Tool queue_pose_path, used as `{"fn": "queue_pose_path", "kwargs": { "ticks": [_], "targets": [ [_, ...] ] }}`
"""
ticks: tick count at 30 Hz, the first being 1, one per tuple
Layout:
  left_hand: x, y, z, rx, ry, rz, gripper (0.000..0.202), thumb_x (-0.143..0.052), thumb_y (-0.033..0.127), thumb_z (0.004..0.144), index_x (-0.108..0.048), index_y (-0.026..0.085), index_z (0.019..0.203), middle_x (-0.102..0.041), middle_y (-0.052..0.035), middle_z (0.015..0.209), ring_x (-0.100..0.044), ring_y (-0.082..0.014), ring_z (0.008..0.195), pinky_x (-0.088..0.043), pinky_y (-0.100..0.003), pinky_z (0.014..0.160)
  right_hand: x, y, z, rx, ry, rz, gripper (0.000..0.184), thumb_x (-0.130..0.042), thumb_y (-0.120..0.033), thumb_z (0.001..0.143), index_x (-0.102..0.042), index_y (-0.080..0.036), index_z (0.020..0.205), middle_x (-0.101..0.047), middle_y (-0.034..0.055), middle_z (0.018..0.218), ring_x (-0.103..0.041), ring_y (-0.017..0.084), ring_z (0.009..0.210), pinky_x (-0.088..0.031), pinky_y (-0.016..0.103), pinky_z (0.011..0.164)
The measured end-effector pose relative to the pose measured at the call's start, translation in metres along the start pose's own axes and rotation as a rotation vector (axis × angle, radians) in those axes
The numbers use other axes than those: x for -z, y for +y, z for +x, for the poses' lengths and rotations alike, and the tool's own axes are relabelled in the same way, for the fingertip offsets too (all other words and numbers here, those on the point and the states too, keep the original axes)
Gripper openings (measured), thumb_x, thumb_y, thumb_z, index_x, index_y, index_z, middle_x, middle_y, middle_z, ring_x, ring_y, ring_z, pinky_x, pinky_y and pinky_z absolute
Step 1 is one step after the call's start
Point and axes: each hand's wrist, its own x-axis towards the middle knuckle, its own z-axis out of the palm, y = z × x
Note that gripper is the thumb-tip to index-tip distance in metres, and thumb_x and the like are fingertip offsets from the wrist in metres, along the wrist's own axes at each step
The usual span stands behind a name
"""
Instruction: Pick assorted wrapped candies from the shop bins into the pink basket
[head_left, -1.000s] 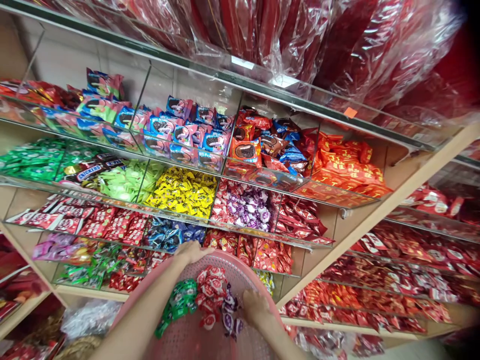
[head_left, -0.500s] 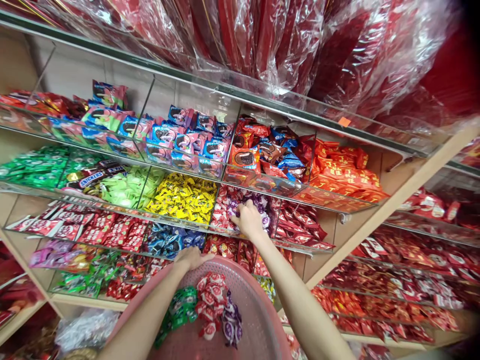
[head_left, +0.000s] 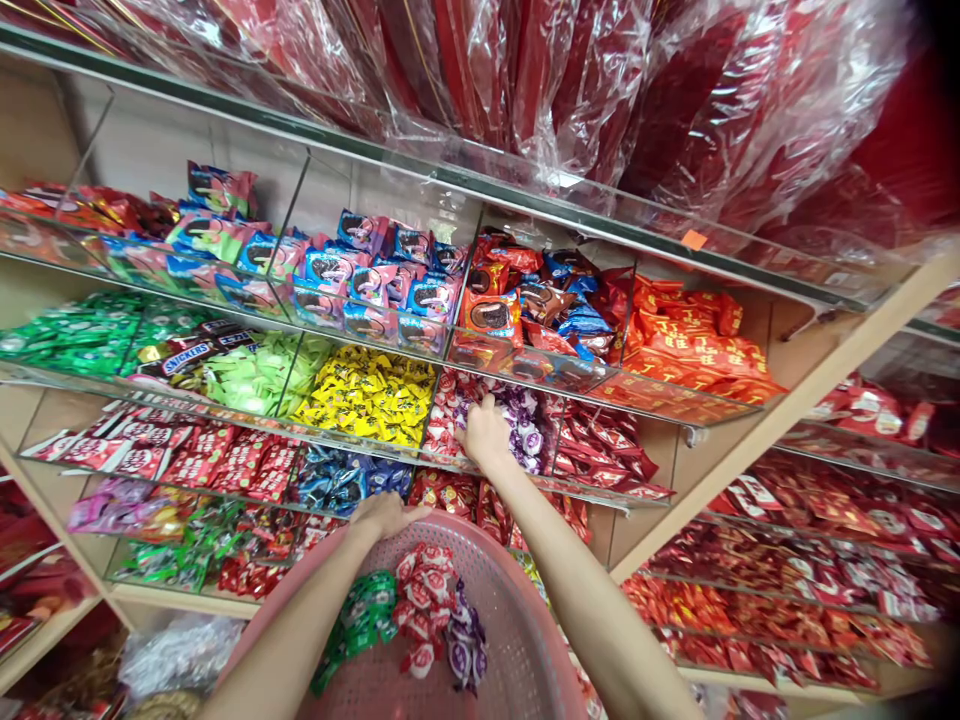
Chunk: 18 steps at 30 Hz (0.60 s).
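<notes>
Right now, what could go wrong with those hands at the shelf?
The right hand is in among the purple-wrapped sweets, so pulling out over the clear acrylic lip might knock some down onto the packets below. The left hand seems to be the only support at the rim of the pink plastic basket, so if it tips, the loose sweets could slide out.

Bright, even light across my feed, no clear source, only soft shadows. Glare streaks the plastic wrap (head_left: 570, 90) along the top. Edges bow wide-angle; the upper right corner blurs and darkens.
</notes>
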Motion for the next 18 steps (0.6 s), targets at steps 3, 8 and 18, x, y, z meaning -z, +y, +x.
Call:
{"fn": "queue_pose_path", "kwargs": {
  "ticks": [3, 8, 18],
  "targets": [
    [0.001, 0.0, 0.0, 0.006, -0.004, 0.004, 0.083, -0.024, 0.079, 0.061, -0.069, 0.015, 0.087, -0.066, -0.0186, 0.102, -0.058, -0.0333, 0.099, -0.045, -0.039, 0.081, 0.007, 0.002, -0.004, -0.003, 0.024, 0.061, 0.034, -0.056, -0.036, 0.074, -0.056, -0.013, 0.099, -0.044, 0.0124, 0.105, -0.053, 0.023, 0.09, -0.044, 0.031, 0.068],
    [-0.001, -0.001, 0.002, 0.008, -0.015, -0.005, 0.082, -0.025, 0.08, 0.06, -0.07, 0.016, 0.085, -0.066, -0.0183, 0.1, -0.059, -0.0334, 0.097, -0.045, -0.039, 0.08, 0.042, 0.01, -0.036, 0.087, 0.073, 0.28, 0.027, -0.051, -0.039, 0.077, -0.054, -0.019, 0.095, -0.044, 0.0065, 0.1, -0.053, 0.018, 0.083, -0.041, 0.028, 0.069],
    [0.001, 0.001, 0.001, 0.015, -0.028, 0.007, 0.084, -0.024, 0.082, 0.058, -0.07, 0.017, 0.087, -0.067, -0.0168, 0.099, -0.06, -0.0332, 0.095, -0.046, -0.038, 0.077, -0.044, 0.043, -0.147, 0.034, -0.364, 0.464, 0.013, -0.053, -0.03, 0.073, -0.056, -0.019, 0.078, -0.058, -0.0015, 0.067, -0.052, 0.013, 0.063, -0.032, 0.021, 0.056]
  ]
}}
